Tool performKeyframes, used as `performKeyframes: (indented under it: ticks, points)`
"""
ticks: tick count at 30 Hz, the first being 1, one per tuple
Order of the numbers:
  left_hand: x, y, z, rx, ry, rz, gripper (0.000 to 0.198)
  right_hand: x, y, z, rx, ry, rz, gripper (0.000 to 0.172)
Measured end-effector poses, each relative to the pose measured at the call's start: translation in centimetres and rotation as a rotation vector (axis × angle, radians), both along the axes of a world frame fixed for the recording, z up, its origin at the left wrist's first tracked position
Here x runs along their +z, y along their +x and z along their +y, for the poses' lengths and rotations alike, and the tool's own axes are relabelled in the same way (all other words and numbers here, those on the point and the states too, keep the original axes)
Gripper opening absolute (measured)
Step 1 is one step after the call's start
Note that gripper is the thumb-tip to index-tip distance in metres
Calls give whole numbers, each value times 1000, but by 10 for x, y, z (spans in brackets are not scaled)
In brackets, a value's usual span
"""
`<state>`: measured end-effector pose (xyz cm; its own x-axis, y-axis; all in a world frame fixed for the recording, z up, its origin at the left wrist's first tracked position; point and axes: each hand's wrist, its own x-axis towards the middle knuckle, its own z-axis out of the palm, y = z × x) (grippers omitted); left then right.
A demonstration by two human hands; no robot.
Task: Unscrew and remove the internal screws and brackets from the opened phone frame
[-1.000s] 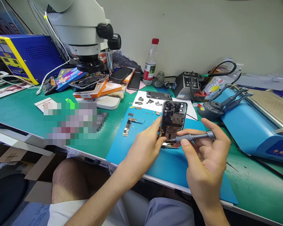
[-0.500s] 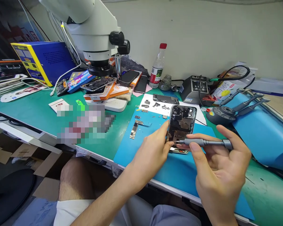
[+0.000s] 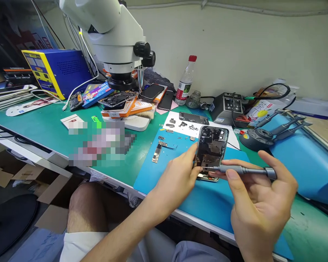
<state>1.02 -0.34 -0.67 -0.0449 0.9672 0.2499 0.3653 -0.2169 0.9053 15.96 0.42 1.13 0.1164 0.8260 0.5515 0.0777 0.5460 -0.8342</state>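
My left hand (image 3: 182,169) grips the lower left edge of an opened phone housing (image 3: 211,147), which is tilted up over the blue mat (image 3: 146,176). Its dark inside faces me, with two camera rings at the top right. Between the thumb and fingers of my right hand (image 3: 262,196) lies a grey precision screwdriver (image 3: 243,170), held almost level. The screwdriver's thin tip points left into the lower part of the housing, close to my left thumb; I cannot tell whether it touches. Left of the housing, a narrow circuit board (image 3: 156,154) rests on the mat.
Small phone parts (image 3: 182,124) and a dark screen (image 3: 194,118) lie on white paper behind the mat. A microscope (image 3: 117,43) overhangs stacked phones and boxes. A bottle (image 3: 183,83), a soldering station (image 3: 226,108) and a screwdriver stand (image 3: 258,137) line the back and right.
The whole view has shifted slightly. My right hand and the screwdriver have moved a little to the right relative to the housing. My left hand keeps its grip.
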Motion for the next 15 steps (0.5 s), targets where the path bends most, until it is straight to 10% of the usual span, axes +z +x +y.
performKeyframes:
  ticks: [15]
  points:
    - [25, 0, -10, -122, -228, 169, 52, 14, 57, 14, -64, -231, 347, 64]
